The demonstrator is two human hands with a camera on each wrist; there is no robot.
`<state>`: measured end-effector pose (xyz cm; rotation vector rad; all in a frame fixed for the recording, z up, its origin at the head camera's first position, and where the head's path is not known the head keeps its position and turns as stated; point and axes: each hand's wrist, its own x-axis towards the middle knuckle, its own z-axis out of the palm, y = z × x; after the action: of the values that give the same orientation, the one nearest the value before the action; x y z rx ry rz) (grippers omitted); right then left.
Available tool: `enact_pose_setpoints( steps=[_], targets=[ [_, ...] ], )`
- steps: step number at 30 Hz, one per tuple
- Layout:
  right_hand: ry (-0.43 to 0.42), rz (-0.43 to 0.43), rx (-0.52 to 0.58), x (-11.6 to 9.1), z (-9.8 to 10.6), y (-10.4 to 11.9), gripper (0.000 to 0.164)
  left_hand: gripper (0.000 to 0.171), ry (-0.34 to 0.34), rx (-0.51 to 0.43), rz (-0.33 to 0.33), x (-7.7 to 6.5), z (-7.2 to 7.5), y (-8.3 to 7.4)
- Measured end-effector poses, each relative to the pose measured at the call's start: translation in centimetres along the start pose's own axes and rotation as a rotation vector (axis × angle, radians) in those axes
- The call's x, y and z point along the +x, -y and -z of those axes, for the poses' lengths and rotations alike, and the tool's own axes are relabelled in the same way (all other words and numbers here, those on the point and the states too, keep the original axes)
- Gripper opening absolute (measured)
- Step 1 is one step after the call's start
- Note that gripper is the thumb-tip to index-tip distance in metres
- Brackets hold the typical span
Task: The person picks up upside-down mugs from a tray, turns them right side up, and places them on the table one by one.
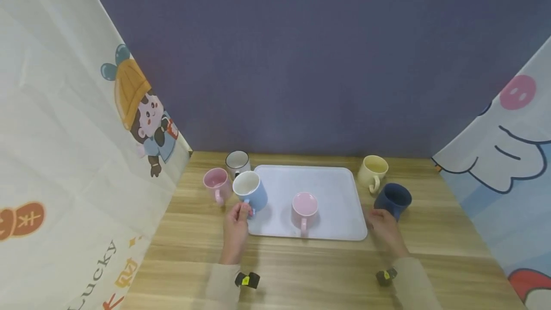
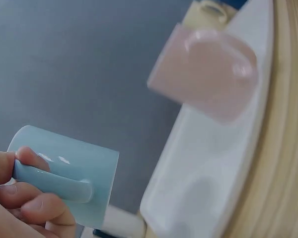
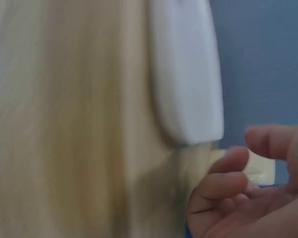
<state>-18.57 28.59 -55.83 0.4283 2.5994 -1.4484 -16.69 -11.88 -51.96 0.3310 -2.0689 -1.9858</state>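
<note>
My left hand (image 1: 236,228) pinches the handle of a light blue mug (image 1: 255,196) with a white inside. In the left wrist view that mug (image 2: 74,166) hangs above the left end of the white tray (image 1: 331,190), casting a shadow on it. A pink mug (image 1: 303,212) stands upright on the tray, its handle toward me. By the tray's right front corner is my right hand (image 1: 385,228), just in front of a navy mug (image 1: 392,200). In the right wrist view its fingers (image 3: 221,186) curl loosely, thumb apart, around nothing.
Left of the tray stand another pink mug (image 1: 217,184) and a white mug with a dark rim (image 1: 237,162). A yellow mug (image 1: 372,172) stands to the right, behind the navy one. A dark wall (image 1: 301,61) rises behind the wooden table (image 1: 310,276), with printed cloths at both sides.
</note>
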Motion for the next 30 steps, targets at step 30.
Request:
enact_pose_setpoints(
  steps=[30],
  targets=[
    [0.013,0.084,-0.348,0.7,-1.3,-3.0,0.035,0.027,-0.201,0.242,0.012,2.2,3.5,5.7]
  ],
)
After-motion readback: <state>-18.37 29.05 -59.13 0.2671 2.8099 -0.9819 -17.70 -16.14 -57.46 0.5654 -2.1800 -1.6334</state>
